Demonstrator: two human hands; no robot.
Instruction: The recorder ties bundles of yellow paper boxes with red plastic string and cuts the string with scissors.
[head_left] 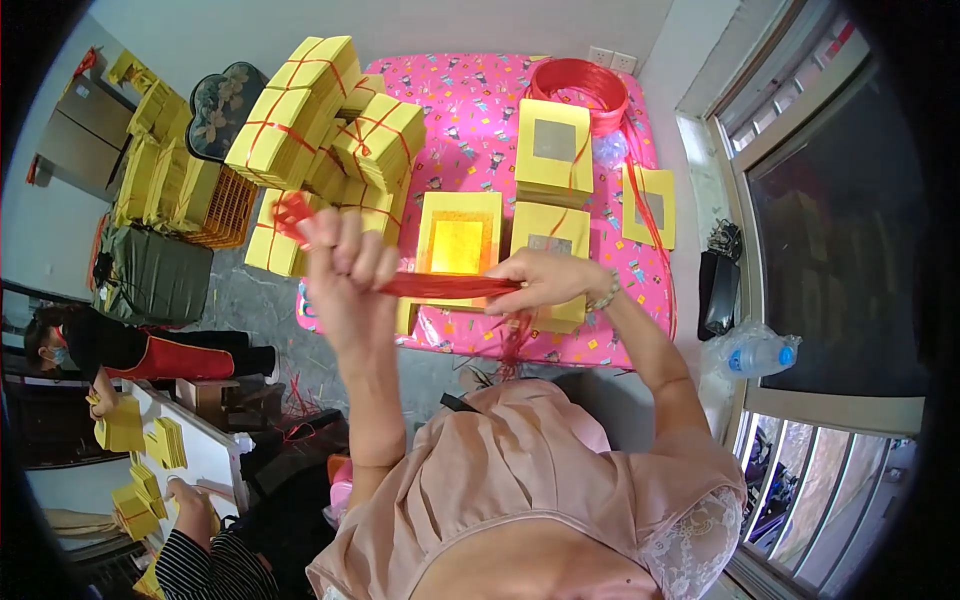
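A bundle of red plastic strapping strips stretches taut between my two hands, above the near part of the pink-covered table. My left hand is a fist around one end, with a red tuft sticking out past the fingers. Farther along, my right hand pinches the bundle, and loose ends dangle below it. Behind the strips lies a stack of yellow paper with a gold square. Two yellow stacks with grey squares, a far one and a near one, stand beside it, the near one partly covered by my right hand.
Tied yellow paper bundles pile up at the table's left. A red strip coil sits at the back right. A plastic bottle lies by the window. On the left, a person in a red apron handles yellow paper at a white table.
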